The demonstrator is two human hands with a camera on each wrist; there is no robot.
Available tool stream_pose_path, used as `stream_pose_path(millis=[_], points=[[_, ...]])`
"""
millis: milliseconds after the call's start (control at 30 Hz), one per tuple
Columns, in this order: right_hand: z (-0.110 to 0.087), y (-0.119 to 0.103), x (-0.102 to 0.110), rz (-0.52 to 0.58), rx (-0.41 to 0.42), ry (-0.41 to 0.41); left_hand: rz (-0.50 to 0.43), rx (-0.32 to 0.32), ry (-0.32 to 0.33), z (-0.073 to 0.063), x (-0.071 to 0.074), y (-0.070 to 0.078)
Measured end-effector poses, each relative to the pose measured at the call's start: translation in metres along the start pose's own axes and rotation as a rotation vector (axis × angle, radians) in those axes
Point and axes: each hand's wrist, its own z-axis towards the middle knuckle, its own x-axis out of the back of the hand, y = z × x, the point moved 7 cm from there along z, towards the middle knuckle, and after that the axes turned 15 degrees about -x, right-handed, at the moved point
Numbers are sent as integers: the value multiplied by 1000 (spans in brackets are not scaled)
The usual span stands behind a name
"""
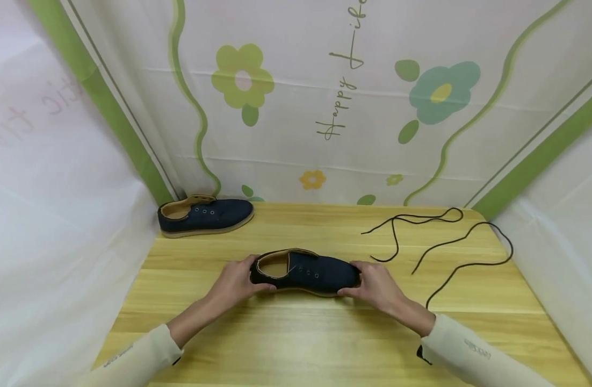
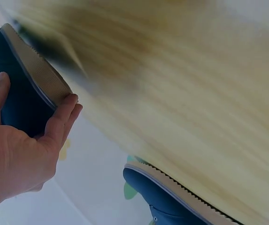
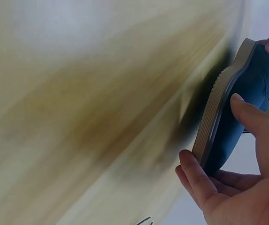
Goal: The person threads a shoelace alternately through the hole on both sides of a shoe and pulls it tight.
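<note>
One navy shoe (image 1: 308, 263) over the middle of the worktop (image 1: 286, 344), toe towards the right edge, seemingly just clear of the surface. Gripped at the heel between thumb and fingers of the left hand (image 1: 235, 280), at the toe likewise by the right hand (image 1: 377, 287), probably for steadiness, with unlaced eyelets (image 1: 308, 272) uncovered. At the far left corner, beside the flowered cloth (image 1: 286, 145), a matching shoe (image 1: 228, 216), perhaps out of the way. Towards the far right corner, two dark laces (image 1: 394, 217), spread loose, presumably against tangling.
</note>
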Motion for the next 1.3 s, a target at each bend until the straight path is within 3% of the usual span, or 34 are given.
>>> stream_pose_path(millis=[367, 567, 867, 1000, 1300], points=[[-12, -1, -8, 22, -16, -2, -2, -4, 27, -13, -7, 2], [-15, -2, -10, 32, 21, -13, -6, 22, 30, -20, -10, 0], [-15, 7, 3, -4, 38, -91, 7, -10, 35, -18, -7, 3], [-13, 16, 11, -1, 55, -125, 42, -67, 77, -18, -1, 9], [-13, 39, 32, -23, 116, -205, 94, -284, 226, -16, 16, 40]])
